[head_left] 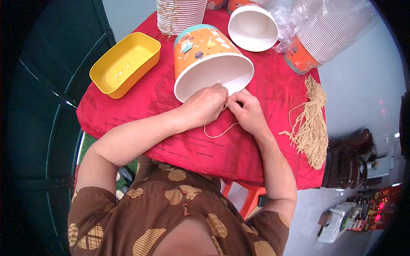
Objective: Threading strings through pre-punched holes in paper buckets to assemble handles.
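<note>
Left hand (208, 103) and right hand (247, 109) close together at the rim of an orange paper bucket (205, 51) lying on its side, open mouth toward the person. Both pinching a thin tan string (220, 133), looped down onto the red cloth (265, 81) of the bench. Front edge of the bench just under the wrists, cloth hanging over it. Bare red cloth left of the hands, room to move there. Yellow plastic tray (124, 64) at the far left corner, near the edge. Stack of striped paper cups (179, 15) behind the bucket. White-lined bucket (253, 27) tipped behind it too. Bagged stack of cups (329, 34) at the far right. Bundle of tan strings (311, 123) draped over the right edge, well apart from the hands.
</note>
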`<state>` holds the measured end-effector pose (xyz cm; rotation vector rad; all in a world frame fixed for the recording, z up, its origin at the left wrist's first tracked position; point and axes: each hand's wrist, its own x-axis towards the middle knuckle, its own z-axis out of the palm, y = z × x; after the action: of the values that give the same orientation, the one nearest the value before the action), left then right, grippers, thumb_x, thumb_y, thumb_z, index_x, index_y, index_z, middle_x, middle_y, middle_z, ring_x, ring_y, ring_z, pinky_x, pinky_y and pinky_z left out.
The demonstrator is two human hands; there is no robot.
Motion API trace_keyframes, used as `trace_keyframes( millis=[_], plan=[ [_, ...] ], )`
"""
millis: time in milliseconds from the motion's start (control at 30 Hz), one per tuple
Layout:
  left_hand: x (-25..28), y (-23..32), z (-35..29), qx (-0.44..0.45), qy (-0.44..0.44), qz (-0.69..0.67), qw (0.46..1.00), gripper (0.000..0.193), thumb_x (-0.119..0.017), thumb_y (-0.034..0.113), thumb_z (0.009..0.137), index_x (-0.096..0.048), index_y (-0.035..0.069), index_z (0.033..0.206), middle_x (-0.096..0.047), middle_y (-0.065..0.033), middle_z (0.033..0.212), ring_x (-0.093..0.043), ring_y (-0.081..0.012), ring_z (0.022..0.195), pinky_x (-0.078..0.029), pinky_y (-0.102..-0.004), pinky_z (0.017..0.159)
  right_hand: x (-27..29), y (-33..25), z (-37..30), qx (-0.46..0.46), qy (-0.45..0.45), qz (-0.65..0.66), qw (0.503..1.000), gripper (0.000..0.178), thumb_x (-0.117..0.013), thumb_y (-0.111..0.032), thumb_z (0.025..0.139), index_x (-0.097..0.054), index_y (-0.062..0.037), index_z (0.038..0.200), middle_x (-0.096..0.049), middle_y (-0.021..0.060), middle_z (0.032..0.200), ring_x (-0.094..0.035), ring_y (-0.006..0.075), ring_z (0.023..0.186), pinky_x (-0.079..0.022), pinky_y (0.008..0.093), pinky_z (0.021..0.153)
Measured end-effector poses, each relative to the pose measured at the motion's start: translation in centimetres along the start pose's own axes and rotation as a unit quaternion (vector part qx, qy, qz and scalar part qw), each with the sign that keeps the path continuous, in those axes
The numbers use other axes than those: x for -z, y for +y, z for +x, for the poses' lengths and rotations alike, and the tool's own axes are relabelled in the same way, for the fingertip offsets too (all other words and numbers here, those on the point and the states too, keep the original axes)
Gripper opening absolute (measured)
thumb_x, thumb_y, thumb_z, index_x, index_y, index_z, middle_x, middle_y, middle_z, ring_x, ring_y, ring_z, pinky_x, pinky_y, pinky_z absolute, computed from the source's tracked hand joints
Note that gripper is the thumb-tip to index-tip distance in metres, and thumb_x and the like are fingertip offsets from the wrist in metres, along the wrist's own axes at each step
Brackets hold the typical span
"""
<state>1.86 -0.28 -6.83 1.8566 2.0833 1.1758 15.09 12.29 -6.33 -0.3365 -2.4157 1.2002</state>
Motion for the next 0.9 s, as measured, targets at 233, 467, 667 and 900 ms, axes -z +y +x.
trace_keyframes(
  millis=[233,467,667,900],
  plan=[
    [0.5,0.0,0.2,0.024,0.020,-0.079,0.996,0.003,-0.060,0.001,0.082,-0.058,-0.001,0.082,-0.063,-0.0201,0.080,-0.064,-0.0350,0.080,-0.050,-0.0399,0.070,-0.2,-1.1,0.0,-0.045,0.188,-0.018,0.981,0.017,-0.058,-0.008,0.089,-0.058,0.0023,0.075,-0.055,0.0098,0.058,-0.048,0.0111,0.049,-0.042,0.0314,0.048],
    [0.5,-0.4,0.4,0.062,0.020,-0.109,0.992,0.005,-0.061,0.003,0.083,-0.060,-0.003,0.083,-0.065,-0.0173,0.080,-0.064,-0.0265,0.076,-0.050,-0.0368,0.069,-1.4,-2.8,-0.4,-0.093,0.139,0.082,0.982,0.004,-0.057,0.000,0.089,-0.054,0.0006,0.087,-0.061,0.0059,0.064,-0.057,0.0092,0.048,-0.044,0.0259,0.042],
    [0.7,-0.2,0.6,0.077,0.013,-0.119,0.990,0.006,-0.061,0.002,0.084,-0.061,-0.003,0.083,-0.065,-0.0167,0.077,-0.064,-0.0235,0.073,-0.050,-0.0364,0.066,-2.2,-3.0,-0.5,-0.130,0.110,0.097,0.981,0.004,-0.056,0.001,0.090,-0.052,0.0006,0.092,-0.063,0.0077,0.069,-0.058,0.0099,0.049,-0.045,0.0263,0.040],
    [0.6,-0.7,0.7,0.089,0.032,-0.137,0.986,0.005,-0.062,0.003,0.083,-0.062,-0.002,0.083,-0.064,-0.0121,0.075,-0.061,-0.0197,0.072,-0.049,-0.0343,0.065,-2.0,-1.6,-0.5,-0.064,0.122,-0.005,0.990,0.007,-0.055,0.004,0.087,-0.058,0.0021,0.092,-0.065,0.0159,0.069,-0.065,0.0228,0.055,-0.050,0.0361,0.051]
  ],
)
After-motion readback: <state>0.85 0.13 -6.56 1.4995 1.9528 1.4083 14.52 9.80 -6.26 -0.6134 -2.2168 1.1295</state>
